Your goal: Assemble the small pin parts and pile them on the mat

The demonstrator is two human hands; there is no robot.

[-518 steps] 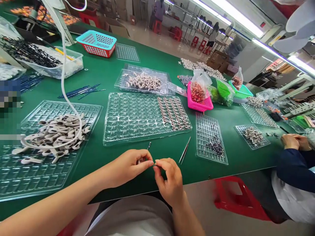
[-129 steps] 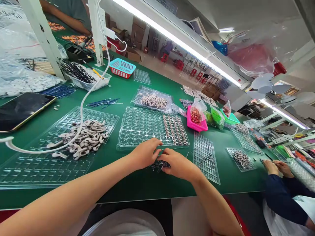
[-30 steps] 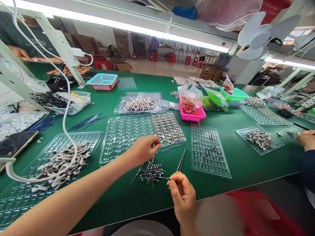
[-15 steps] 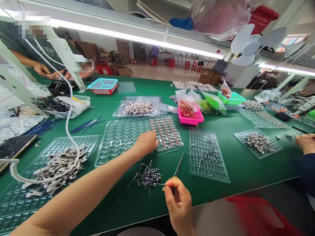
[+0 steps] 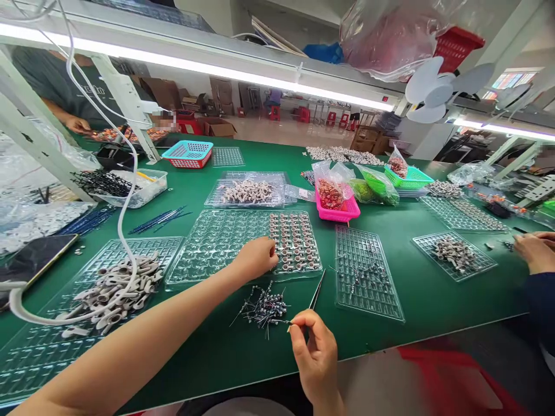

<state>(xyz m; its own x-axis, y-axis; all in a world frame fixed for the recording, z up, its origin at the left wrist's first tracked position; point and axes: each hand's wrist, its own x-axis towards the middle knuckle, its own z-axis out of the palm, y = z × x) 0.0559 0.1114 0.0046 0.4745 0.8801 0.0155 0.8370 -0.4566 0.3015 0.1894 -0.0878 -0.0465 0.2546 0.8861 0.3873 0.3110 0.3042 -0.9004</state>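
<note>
My left hand [image 5: 255, 258] is closed, fingers curled down, at the near edge of the filled part of a clear blister tray [image 5: 217, 237]. Its fingertips are hidden, so what they hold cannot be made out. Small light parts with round brown centres [image 5: 295, 240] sit in rows on the tray's right side. My right hand [image 5: 314, 358] pinches a small wire-leaded component [image 5: 284, 322] between thumb and forefinger, beside a pile of similar components [image 5: 265, 306]. Metal tweezers [image 5: 318, 290] point away from behind this hand; whether it grips them is unclear.
A clear tray with loose components [image 5: 362, 274] lies right of my hands. Grey-white clips [image 5: 125, 283] cover a left tray, crossed by a white cable [image 5: 130, 202]. A pink basket [image 5: 338, 214] stands behind. A co-worker's hand [image 5: 535, 252] is at right.
My left hand has shifted slightly nearer to me over the tray's edge. My right hand keeps its pinch almost in place. The view has turned slightly.
</note>
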